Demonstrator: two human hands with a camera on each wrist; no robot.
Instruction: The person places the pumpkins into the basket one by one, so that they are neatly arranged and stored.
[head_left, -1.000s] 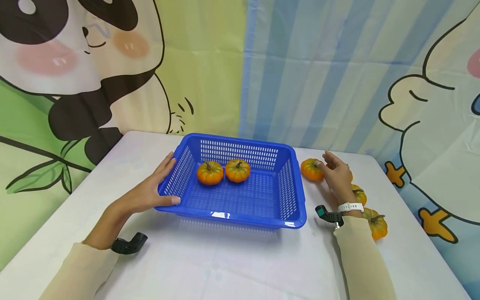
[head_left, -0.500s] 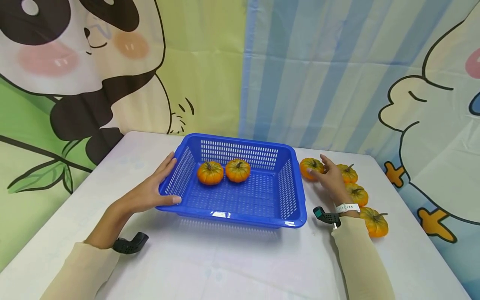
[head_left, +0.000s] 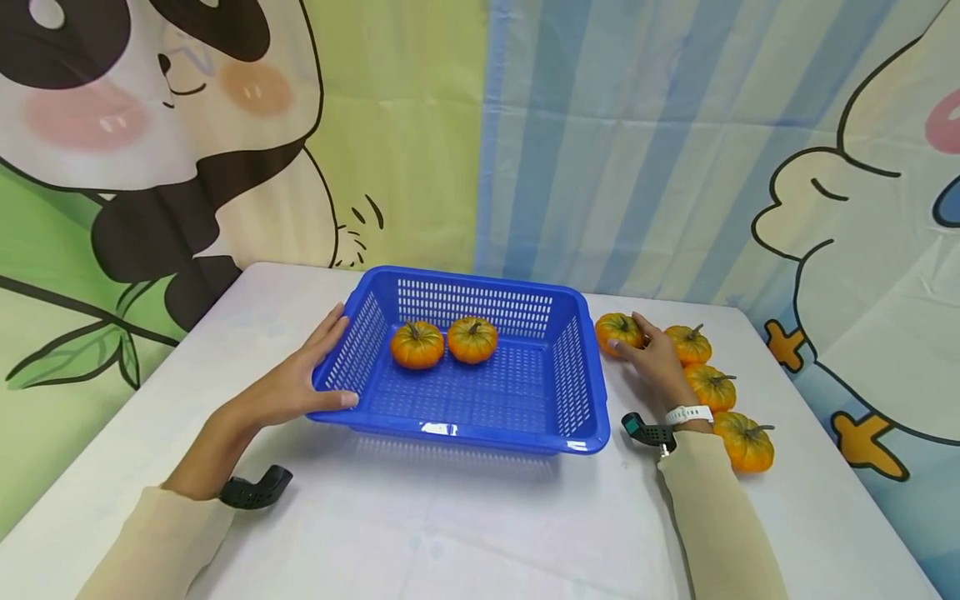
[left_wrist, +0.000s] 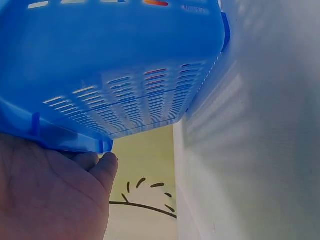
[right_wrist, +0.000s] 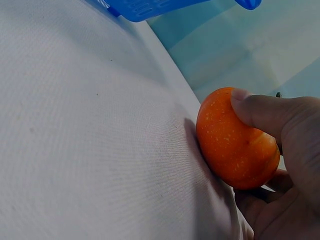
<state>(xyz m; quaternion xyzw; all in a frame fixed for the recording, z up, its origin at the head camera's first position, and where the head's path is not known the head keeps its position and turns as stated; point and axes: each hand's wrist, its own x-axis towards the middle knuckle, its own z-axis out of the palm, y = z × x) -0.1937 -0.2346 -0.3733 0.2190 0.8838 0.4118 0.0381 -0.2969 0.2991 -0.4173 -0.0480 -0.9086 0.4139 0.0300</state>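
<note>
My left hand (head_left: 300,375) rests against the left side of a blue plastic basket (head_left: 480,435), its thumb at the front left corner and its straight fingers spread along the rim. In the left wrist view, the fingertips touch the rim's outer edge. Two small orange pumpkins (head_left: 417,346) sit inside the basket, side by side. To the right of the basket, my right hand (head_left: 660,367) grips another small pumpkin (head_left: 615,332). The right wrist view shows the thumb pressed on this pumpkin's (right_wrist: 232,142) orange side, with fingers around the opposite side, close to the table.
Three more pumpkins (head_left: 708,387) stand in a row on the white table (head_left: 450,525), just right of my right hand. A printed curtain (head_left: 600,167) hangs behind the table's far edge.
My right hand has moved left and down and closed its fingers around the pumpkin nearest the basket. That pumpkin has shifted slightly left. The left hand keeps its place on the basket.
</note>
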